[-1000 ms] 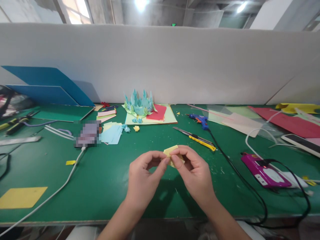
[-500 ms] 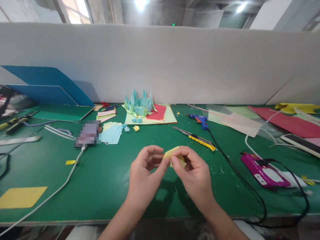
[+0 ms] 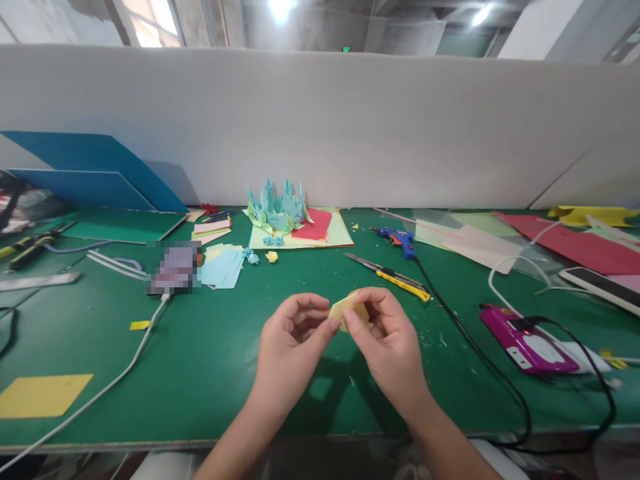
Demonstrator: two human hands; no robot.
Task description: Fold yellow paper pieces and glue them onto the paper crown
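Note:
A small piece of folded yellow paper (image 3: 341, 311) is held up over the green table between both hands. My left hand (image 3: 295, 333) pinches its left side, the thumb along the lower edge and the other fingers curled behind. On the right side, my right hand (image 3: 387, 333) grips it with the thumb flat on the front face and the index finger at the top. The fingers partly hide the folds. Beyond the hands lie a crumpled yellow paper piece (image 3: 271, 257) and a yellow utility knife (image 3: 403, 283) with its blade out.
At the back stands a blue and green folded-paper crown shape (image 3: 277, 210) beside red paper (image 3: 314, 225). A blue glue gun (image 3: 397, 240) trails a black cable. To the right is a magenta power strip (image 3: 530, 343); to the left, light blue sheets (image 3: 223, 268) and a yellow sheet (image 3: 45, 395).
My right thumb has slid up and lies flatter across the yellow paper, and the right fingers have shifted slightly over its top. The paper has turned a little. Both hands keep hold of it.

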